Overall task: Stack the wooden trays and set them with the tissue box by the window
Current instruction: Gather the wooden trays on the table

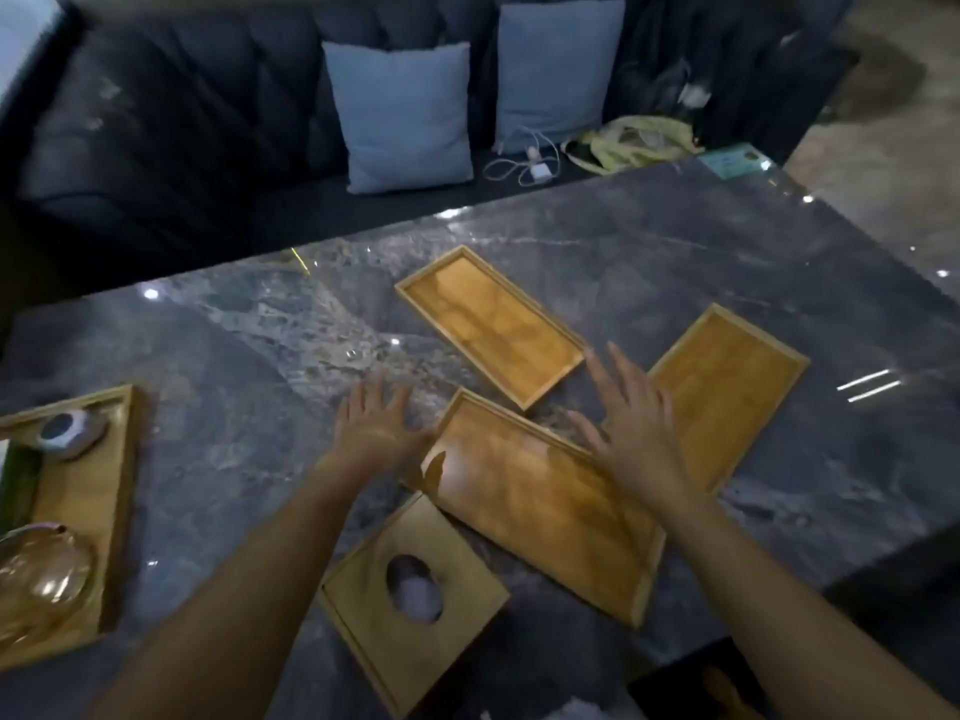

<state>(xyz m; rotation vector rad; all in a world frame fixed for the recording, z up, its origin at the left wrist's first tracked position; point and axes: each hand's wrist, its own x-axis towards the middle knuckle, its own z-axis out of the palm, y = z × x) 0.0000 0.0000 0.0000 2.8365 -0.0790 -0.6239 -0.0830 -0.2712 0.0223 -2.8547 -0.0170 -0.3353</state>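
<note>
Nearest the camera: square pale-wood tissue box with an oval opening [413, 597], white tissue showing through the hole, lying flat on the dark grey marbled stone bench [234, 356], one corner touching or just short of the near tray; cannot tell which. Just beyond, at 1 o'clock from the box: long rectangular honey-coloured wooden tray, nearest of three [540, 504], long axis running from 10 o'clock to 4 o'clock. Further out at 12 o'clock from it: second rectangular wooden tray [491, 324], same diagonal lie, near corner close to the first tray's far edge. Off at 2 o'clock: third rectangular wooden tray [722, 392], long axis from 1 o'clock to 7 o'clock, partly hidden by the right hand.

Left hand [374, 426] hovering palm down off the near tray's far-left corner, fingers [363, 394] spread wide, holding nothing. Right hand [636, 428] above the same tray's far long edge, fingers [597, 376] likewise splayed and empty, tips pointing toward the second tray at 11 o'clock. Contact with the wood not clear through the blur.

Likely step: gathering the first tray, none yet stacked. Both hands bracket the near tray across its upper end; right hand nearer the other two. Window side probably at 10 o'clock, judging from the bright edge there.

At 9 o'clock, well apart: larger wooden serving tray with a glass teapot [78, 511], apparently not part of the job.
</note>
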